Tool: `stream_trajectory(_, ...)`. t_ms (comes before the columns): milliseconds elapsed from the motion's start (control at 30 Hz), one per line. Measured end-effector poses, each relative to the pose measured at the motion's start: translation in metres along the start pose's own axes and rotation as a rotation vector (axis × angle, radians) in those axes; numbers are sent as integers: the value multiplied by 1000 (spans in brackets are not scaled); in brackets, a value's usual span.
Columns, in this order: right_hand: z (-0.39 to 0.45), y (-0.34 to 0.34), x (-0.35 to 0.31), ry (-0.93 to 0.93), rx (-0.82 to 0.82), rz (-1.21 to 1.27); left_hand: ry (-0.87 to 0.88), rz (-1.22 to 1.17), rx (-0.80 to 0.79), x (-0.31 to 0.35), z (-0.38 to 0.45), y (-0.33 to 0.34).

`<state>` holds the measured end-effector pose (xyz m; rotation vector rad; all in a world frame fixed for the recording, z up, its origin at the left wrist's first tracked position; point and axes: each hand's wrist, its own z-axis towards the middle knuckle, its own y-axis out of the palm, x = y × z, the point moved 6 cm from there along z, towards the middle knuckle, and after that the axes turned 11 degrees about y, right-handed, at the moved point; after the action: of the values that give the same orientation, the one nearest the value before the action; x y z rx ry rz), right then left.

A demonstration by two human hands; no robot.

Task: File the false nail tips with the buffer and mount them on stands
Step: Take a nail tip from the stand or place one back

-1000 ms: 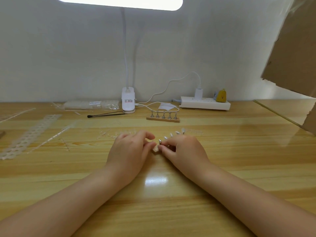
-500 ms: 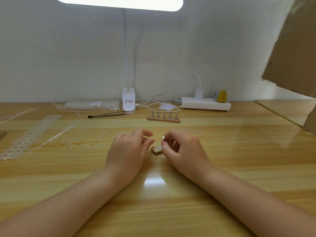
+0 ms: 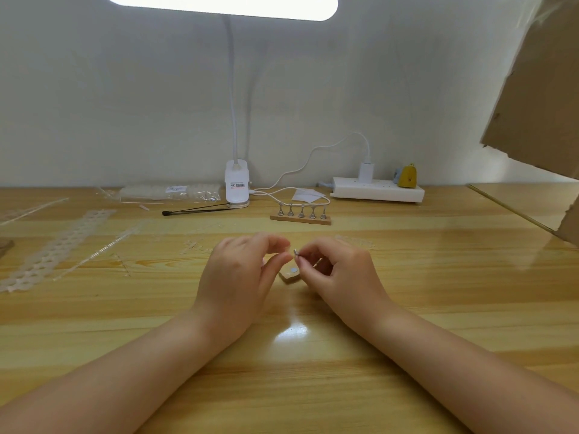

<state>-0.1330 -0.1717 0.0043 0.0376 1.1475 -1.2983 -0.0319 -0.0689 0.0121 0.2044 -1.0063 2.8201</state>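
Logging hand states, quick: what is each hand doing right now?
Left hand: fingers curled, holding nothing visible.
Right hand: pinching a small metal stand above the wooden base.

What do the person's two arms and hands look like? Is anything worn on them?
Both forearms are bare up to the frame edge; no sleeve shows. The left hand and the right hand carry no glove, ring, watch or bracelet that I can see. The visible fingernails look short and unpainted.

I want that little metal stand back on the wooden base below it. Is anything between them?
Nothing visible. The right hand pinches the stand above the base, whose round spot shows bare. The left hand is beside it.
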Motion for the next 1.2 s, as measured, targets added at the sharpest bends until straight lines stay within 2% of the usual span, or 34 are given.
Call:
stream_trajectory(567, -1, 0, -3, -63, -19, 20, 62, 27, -61, 2, 0, 3)
stream_trajectory(933, -1, 2, -2, -59, -42, 61, 93, 59, 20, 3, 0, -1)
stream_trajectory(1200, -3, -1, -5, -119, -22, 42, 34, -74, -39, -1, 0, 2)
